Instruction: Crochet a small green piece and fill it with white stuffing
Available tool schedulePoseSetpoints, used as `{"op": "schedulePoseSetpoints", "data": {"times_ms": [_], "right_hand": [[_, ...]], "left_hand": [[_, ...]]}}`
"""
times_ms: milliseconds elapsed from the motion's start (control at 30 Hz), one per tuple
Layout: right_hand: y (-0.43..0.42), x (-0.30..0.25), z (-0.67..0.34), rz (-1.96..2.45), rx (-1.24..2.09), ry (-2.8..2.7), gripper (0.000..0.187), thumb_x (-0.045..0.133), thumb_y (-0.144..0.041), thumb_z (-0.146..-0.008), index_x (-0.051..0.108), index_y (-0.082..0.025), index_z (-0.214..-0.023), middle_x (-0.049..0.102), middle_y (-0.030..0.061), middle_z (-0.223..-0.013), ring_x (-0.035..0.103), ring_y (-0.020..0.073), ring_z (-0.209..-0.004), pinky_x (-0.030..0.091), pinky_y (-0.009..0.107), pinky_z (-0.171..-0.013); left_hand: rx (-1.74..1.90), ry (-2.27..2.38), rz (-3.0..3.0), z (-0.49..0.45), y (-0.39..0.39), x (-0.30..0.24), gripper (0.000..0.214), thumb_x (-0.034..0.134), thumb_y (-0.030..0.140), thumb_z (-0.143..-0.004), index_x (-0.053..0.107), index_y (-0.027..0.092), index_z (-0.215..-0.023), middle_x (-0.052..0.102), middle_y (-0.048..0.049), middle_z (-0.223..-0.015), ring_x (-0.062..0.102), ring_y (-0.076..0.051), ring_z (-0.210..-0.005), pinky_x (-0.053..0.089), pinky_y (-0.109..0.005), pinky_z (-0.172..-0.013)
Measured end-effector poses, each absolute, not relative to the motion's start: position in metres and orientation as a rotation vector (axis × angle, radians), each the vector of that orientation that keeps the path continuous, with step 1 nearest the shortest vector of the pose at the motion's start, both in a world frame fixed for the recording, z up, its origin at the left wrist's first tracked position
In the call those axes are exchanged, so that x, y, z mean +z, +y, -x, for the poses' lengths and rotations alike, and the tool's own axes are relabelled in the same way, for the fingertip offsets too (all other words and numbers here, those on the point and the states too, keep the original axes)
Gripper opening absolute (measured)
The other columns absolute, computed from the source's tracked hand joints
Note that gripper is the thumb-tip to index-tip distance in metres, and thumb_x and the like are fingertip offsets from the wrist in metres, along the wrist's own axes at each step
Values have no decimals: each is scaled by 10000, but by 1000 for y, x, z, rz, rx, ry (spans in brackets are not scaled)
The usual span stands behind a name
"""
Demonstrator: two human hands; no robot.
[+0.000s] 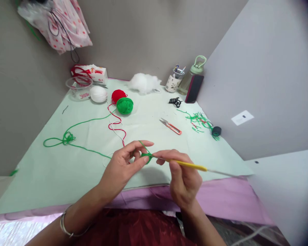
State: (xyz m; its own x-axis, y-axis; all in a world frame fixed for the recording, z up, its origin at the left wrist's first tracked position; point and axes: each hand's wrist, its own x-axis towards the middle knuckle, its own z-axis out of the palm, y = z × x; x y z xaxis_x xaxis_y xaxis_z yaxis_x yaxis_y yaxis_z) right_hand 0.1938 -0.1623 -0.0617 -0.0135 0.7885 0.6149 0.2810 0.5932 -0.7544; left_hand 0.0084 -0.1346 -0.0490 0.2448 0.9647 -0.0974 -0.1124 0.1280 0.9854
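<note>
My left hand [123,164] pinches a small green crochet piece [146,157] between thumb and fingers, with green yarn running over the index finger. My right hand [181,177] grips a yellow-handled crochet hook [192,166], its tip in the green piece. The green strand [66,138] trails left across the pale green table cover [53,171] to a green yarn ball [124,105]. A red yarn ball [118,95] and a white yarn ball [98,94] lie beside it.
Orange thread snips [170,126], green yarn scraps [199,121], a black clip [175,101], a dark tape roll [216,131]. At the back: white stuffing [143,83], pen cup [175,80], bottle [192,76], phone [194,89], clear bowl [79,88], tissue pack [92,73].
</note>
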Motion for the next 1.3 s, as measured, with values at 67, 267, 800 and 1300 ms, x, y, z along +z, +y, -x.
{"op": "schedulePoseSetpoints", "data": {"times_ms": [67,267,800,1300], "right_hand": [[-163,-64,-193,857,378,-1681,313,482,-128,-1064,685,-248,-1270,792,85,-1052,746,198,-889,631,365,-756],[-158,-72,-189,888,-19,-1910,357,603,-96,-997,719,-277,-1282,788,104,-1102,763,220,-940,651,348,-750],[-164,-70,-188,959,-46,-1878,394,658,-74,-970,747,-316,-1268,776,75,-1109,753,228,-983,636,363,-773],[-154,-69,-178,919,555,-1428,227,589,-171,-1046,783,-275,-1100,768,40,-937,676,152,-726,565,289,-610]], "left_hand": [[1038,1016,-1152,-11,-136,-48,242,790,297,-890,818,297,-1130,582,10,-838,503,-150,-783,407,-280,-729],[1069,941,-983,-18,-139,-52,435,857,299,-842,753,287,-1264,625,15,-889,527,-141,-774,437,-279,-758],[1019,744,-725,-18,-137,-53,464,891,328,-822,758,237,-1256,621,5,-876,502,-129,-769,388,-259,-725],[1028,767,-832,-20,-139,-56,361,867,294,-853,814,319,-1208,644,3,-940,557,-142,-869,443,-269,-847]]}}
